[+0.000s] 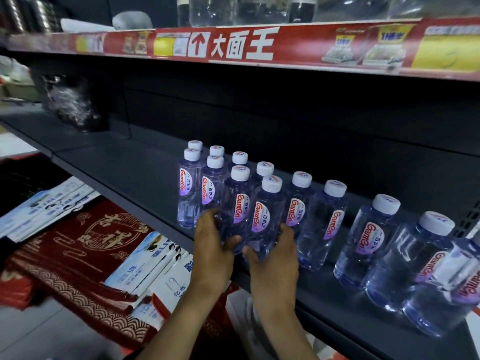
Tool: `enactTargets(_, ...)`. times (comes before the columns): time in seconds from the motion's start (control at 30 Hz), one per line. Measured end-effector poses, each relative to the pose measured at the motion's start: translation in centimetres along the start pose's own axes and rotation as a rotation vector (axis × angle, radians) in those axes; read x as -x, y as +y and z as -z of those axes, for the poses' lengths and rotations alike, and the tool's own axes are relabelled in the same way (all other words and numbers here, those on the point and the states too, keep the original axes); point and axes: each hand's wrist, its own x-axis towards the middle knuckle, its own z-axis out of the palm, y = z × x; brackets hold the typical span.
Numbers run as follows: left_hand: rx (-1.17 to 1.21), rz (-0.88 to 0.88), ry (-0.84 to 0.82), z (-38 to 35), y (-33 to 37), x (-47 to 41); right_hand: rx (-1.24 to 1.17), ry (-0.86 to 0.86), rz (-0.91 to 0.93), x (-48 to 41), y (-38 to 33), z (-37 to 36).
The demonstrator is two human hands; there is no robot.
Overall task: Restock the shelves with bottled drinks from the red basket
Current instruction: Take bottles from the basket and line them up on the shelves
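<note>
Bare dark shelf is left open at the left. Near its front edge, one bottle is clasped by the left hand, another bottle by the right hand, fingers curled around each. Single bottles are spaced rightward.

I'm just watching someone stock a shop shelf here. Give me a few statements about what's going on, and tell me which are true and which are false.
1. Both hands are on bottles at the shelf's front edge. True: the left hand and right hand each grip the base of a front-row bottle.
2. The bottle caps are red. False: each cap is white.
3. The bottles stand on a dark shelf. True.
4. The red basket sits on the shelf beside the bottles. False: no basket is in view.
5. The strip along the shelf above is red with white characters. True.
6. The bottles lie on their sides. False: they stand upright.
</note>
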Motion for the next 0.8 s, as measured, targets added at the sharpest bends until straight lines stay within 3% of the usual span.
enactTargets(0.2, -0.091, -0.011, -0.007, 0.3, 0.1, 0.2, 0.037, 0.028, -0.039, 1.0, -0.4, 0.8)
enactTargets(0.4, -0.190, -0.047, 0.018, 1.6, 1.1, 1.5, 0.067, 0.103, 0.045, 2.7, -2.4, 1.3)
enactTargets(0.57, -0.408, -0.090, 0.094, 3.5, 1.4, 1.7, -0.032, 0.098, 0.188, 3.8, -6.4, 0.4)
enactTargets(0.7, -0.858, -0.098, 0.110, 6.4, -0.7, 0.5, -0.165, 0.081, 0.306, 4.9, -10.3, -2.4)
enactTargets(0.8, -1.028, -0.050, 0.126, 10.8, -2.0, 0.6, -0.223, -0.006, 0.331, 6.1, -12.3, -5.5)
